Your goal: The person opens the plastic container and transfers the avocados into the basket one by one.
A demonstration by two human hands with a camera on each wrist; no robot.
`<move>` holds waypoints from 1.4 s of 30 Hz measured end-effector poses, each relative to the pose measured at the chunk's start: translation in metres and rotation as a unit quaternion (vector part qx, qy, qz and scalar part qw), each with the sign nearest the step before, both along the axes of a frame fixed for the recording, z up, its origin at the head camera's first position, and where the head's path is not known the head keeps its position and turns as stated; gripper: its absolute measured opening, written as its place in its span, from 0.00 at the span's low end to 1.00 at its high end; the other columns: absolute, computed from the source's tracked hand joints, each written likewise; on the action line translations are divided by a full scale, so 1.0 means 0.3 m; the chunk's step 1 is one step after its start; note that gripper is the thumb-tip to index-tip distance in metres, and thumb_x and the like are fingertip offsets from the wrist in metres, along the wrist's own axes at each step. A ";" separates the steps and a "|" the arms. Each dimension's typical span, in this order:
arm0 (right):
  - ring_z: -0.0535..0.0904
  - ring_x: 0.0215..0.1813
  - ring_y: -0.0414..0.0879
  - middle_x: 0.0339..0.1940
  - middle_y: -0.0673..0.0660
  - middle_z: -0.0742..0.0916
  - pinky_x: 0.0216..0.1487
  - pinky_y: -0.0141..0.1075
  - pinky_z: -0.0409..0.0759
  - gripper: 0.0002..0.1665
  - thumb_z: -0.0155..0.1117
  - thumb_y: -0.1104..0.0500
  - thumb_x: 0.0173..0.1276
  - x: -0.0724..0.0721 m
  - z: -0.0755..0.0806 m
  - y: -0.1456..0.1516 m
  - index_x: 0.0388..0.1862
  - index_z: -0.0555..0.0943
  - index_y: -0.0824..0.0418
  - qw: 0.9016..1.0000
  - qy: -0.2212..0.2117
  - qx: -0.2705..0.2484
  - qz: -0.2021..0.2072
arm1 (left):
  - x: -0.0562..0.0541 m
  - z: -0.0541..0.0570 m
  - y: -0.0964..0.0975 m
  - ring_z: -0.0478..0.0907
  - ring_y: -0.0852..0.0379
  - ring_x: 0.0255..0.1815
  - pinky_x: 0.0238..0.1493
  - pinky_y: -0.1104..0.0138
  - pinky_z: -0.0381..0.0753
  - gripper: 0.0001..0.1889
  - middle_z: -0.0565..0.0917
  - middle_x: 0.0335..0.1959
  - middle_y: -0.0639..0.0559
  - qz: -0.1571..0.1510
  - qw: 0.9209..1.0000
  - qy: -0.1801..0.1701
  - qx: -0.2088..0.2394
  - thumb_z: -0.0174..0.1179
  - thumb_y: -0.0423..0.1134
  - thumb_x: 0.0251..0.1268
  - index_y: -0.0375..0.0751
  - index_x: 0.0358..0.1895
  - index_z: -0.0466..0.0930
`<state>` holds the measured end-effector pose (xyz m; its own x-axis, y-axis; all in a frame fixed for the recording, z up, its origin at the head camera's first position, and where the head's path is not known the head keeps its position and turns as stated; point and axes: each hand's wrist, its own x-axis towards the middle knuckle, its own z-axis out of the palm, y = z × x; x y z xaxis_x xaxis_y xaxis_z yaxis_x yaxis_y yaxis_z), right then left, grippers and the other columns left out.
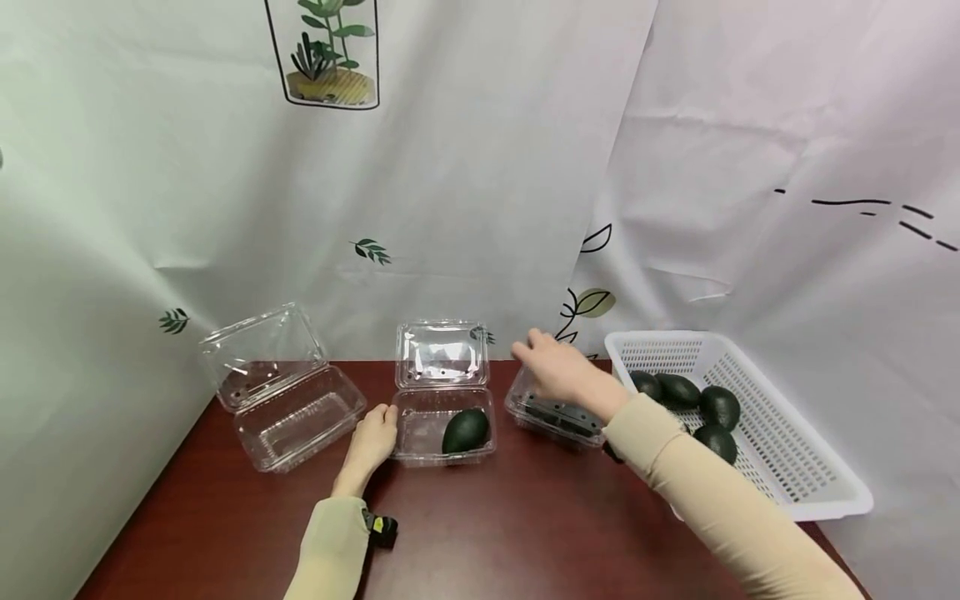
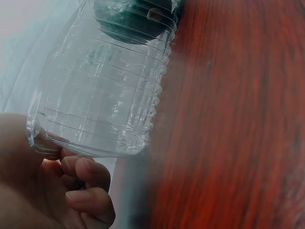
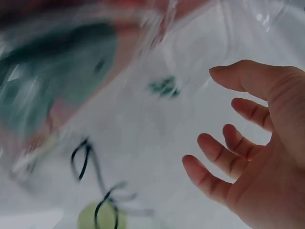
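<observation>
An open clear plastic clamshell container point(image 1: 431, 417) stands in the middle, with one dark green avocado point(image 1: 466, 431) in the right part of its base. My left hand point(image 1: 375, 433) grips the left edge of that base; in the left wrist view its fingers point(image 2: 90, 200) curl by the container's end. Over the closed clamshell point(image 1: 555, 417) at right, which has dark avocados inside, my right hand point(image 1: 558, 367) is raised. Its fingers are spread and hold nothing in the right wrist view, where the fingers point(image 3: 209, 179) appear apart from the blurred plastic.
At left lies another open clamshell point(image 1: 300, 421) with nothing in it, lid leaning back. A white perforated basket point(image 1: 795, 450) with several avocados point(image 1: 718, 407) stands at right, partly behind my right forearm. A patterned white curtain point(image 1: 480, 183) hangs behind the red-brown table point(image 1: 480, 533).
</observation>
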<state>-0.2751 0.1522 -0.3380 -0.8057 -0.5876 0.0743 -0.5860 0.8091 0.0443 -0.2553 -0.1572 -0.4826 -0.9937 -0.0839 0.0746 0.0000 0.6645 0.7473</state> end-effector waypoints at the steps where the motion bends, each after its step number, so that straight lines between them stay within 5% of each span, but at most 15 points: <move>1: 0.71 0.40 0.48 0.42 0.56 0.73 0.36 0.39 0.76 0.34 0.73 0.65 0.50 0.006 -0.010 -0.027 0.57 0.73 0.57 1.000 0.001 0.005 0.013 | 0.002 0.000 0.000 0.70 0.47 0.26 0.33 0.53 0.69 0.17 0.66 0.19 0.47 -0.001 1.000 0.000 0.001 0.42 0.41 0.78 0.40 0.28 0.68; 8: 0.71 0.40 0.45 0.43 0.53 0.72 0.36 0.39 0.71 0.33 0.73 0.57 0.56 0.030 -0.118 -0.170 0.61 0.72 0.52 0.996 -0.015 0.005 0.085 | 0.004 0.000 -0.003 0.71 0.45 0.27 0.33 0.51 0.70 0.16 0.67 0.18 0.47 0.000 1.000 0.006 -0.002 0.42 0.41 0.78 0.40 0.27 0.69; 14: 0.74 0.50 0.47 0.53 0.55 0.74 0.44 0.42 0.75 0.39 0.73 0.52 0.60 0.028 -0.179 -0.239 0.69 0.69 0.51 0.994 -0.038 0.006 0.102 | -0.001 0.000 -0.010 0.73 0.44 0.28 0.34 0.50 0.70 0.17 0.69 0.19 0.46 0.007 1.000 0.012 -0.001 0.42 0.41 0.78 0.40 0.28 0.70; 30: 0.72 0.44 0.44 0.48 0.51 0.73 0.45 0.39 0.68 0.41 0.81 0.48 0.48 -0.018 -0.294 -0.283 0.60 0.71 0.47 0.996 -0.061 -0.017 0.068 | -0.004 0.001 0.001 0.71 0.45 0.27 0.33 0.52 0.69 0.17 0.67 0.18 0.46 0.008 1.000 -0.001 0.000 0.42 0.42 0.78 0.40 0.28 0.69; 42: 0.73 0.51 0.49 0.52 0.55 0.72 0.50 0.39 0.75 0.41 0.80 0.52 0.48 -0.035 -0.367 -0.308 0.60 0.71 0.50 0.991 -0.101 -0.068 0.052 | 0.002 0.002 0.002 0.71 0.45 0.27 0.33 0.52 0.69 0.17 0.67 0.19 0.46 0.007 1.000 0.002 0.000 0.42 0.42 0.78 0.40 0.28 0.68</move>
<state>-0.2855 0.0596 -0.4480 -0.7479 -0.6638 0.0009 -0.6521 0.7345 -0.1875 -0.2548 -0.1567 -0.4820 -0.9922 -0.0974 0.0778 -0.0067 0.6648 0.7470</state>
